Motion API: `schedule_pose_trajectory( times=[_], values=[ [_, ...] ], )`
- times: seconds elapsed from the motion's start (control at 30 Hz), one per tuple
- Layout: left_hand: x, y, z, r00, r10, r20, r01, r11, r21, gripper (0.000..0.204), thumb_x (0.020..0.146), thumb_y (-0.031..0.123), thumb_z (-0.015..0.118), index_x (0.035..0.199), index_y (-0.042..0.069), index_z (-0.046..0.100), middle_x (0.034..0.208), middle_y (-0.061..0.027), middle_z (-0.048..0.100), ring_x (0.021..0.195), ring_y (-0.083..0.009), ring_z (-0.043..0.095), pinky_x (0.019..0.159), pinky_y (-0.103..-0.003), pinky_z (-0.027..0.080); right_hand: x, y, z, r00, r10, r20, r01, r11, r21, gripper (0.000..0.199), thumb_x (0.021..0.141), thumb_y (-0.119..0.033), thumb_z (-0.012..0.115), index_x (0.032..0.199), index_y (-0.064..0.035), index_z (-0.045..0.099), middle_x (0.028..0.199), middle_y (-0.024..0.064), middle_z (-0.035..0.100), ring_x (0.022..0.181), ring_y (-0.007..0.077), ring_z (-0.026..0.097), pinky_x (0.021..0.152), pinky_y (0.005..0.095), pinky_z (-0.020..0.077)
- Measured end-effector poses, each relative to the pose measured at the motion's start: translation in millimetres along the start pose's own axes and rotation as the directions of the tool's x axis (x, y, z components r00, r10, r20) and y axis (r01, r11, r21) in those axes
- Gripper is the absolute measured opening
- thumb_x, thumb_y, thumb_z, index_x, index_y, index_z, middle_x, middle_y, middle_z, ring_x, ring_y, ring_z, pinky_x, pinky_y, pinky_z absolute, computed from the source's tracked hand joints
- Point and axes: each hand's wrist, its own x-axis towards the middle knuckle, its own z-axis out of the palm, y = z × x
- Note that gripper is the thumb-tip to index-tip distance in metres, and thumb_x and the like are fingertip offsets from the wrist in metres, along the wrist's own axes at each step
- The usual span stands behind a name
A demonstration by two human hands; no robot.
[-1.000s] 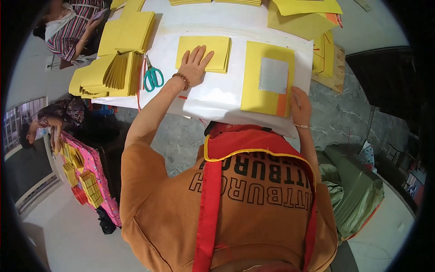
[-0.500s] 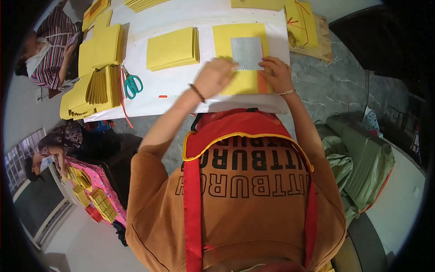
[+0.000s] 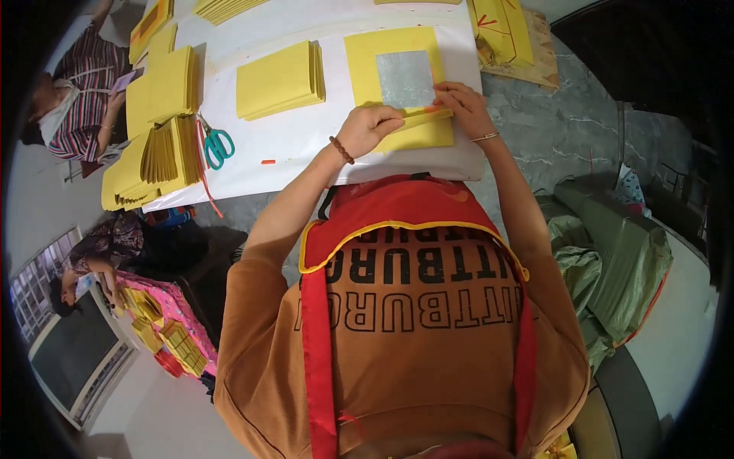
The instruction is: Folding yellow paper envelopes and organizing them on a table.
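Observation:
A yellow paper sheet (image 3: 363, 57) with a silver rectangle (image 3: 405, 79) lies before me on the white table. Its near part is lifted into a narrow fold (image 3: 428, 118), with more yellow paper flat below it. My left hand (image 3: 371, 130) pinches the left end of that fold between thumb and fingers. At the other end, my right hand (image 3: 465, 109) has its fingers bent over the paper's right edge, where a bit of orange shows. To the left rests a stack of folded yellow paper (image 3: 277, 80), touched by neither hand.
Teal-handled scissors (image 3: 218, 147) and a red ribbon (image 3: 206, 180) lie beside piled yellow paper bundles (image 3: 164, 84) on the left. A small red strip (image 3: 267, 162) is near the table's front edge. Two people sit at the left; green sacks (image 3: 612, 252) stand at the right.
The sheet's near part, flat before, is now folded up away from me, and its orange strip is mostly covered. My left hand has closed on the fold. The view has shifted slightly.

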Motion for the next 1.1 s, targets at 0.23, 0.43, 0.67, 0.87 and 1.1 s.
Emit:
schedule_pose_trajectory(
  times=[0.23,0.43,0.67,0.87,1.1],
  values=[
    [6.5,0.3,-3.0,0.969,-0.214,0.123,0.239,0.937,-0.256,0.016,0.084,0.016,0.061,0.088,0.001,0.064,0.072,-0.0015,0.059,0.065,-0.0085,0.051,0.060,-0.024,0.042,-0.2,-2.2,-1.9,1.000,-0.029,0.009,0.029,0.994,-0.104,0.032,0.089,-0.034,0.044,0.091,-0.0129,0.068,0.109,-0.0041,0.059,0.104,0.0104,0.051,0.091,0.0326,0.0244],
    [11.7,-9.7,-4.5,0.956,-0.267,0.123,0.292,0.906,-0.305,0.018,0.080,0.016,0.062,0.086,-0.001,0.065,0.075,-0.0034,0.061,0.070,-0.0104,0.054,0.065,-0.025,0.044,-2.8,-12.2,-3.2,0.995,0.099,-0.011,-0.099,0.995,0.006,0.034,0.091,-0.033,0.040,0.103,-0.0118,0.063,0.105,-0.0018,0.061,0.101,0.0101,0.052,0.092,0.0319,0.0237],
    [16.3,-4.3,-2.4,0.938,-0.331,0.106,0.347,0.899,-0.265,0.022,0.078,0.019,0.059,0.084,-0.001,0.065,0.069,-0.0039,0.060,0.068,-0.0107,0.054,0.064,-0.026,0.044,-4.0,4.7,-2.7,0.997,0.080,0.009,-0.080,0.974,0.210,0.035,0.092,-0.034,0.039,0.105,-0.0115,0.061,0.105,0.0014,0.061,0.100,0.0123,0.054,0.096,0.0312,0.0206],
    [16.3,-13.1,-4.5,0.943,-0.325,0.072,0.330,0.882,-0.336,0.025,0.077,0.023,0.061,0.086,-0.001,0.065,0.079,-0.0061,0.062,0.071,-0.0105,0.054,0.065,-0.025,0.044,-8.2,-16.8,-8.3,0.991,-0.093,0.098,0.119,0.943,-0.311,0.028,0.083,-0.031,0.056,0.106,-0.0146,0.061,0.120,-0.0025,0.053,0.113,0.0128,0.045,0.097,0.0335,0.0186],
    [-18.0,5.7,-39.6,0.975,0.212,0.064,-0.219,0.966,0.139,0.058,0.075,0.014,0.064,0.128,0.010,0.042,0.127,-0.0148,0.044,0.124,-0.0321,0.033,0.097,-0.044,0.030,-7.1,-8.4,-8.7,0.993,-0.101,0.065,0.112,0.973,-0.203,0.033,0.078,-0.031,0.062,0.107,-0.0158,0.060,0.120,-0.0018,0.052,0.113,0.0127,0.045,0.096,0.0333,0.0187]
  ],
)
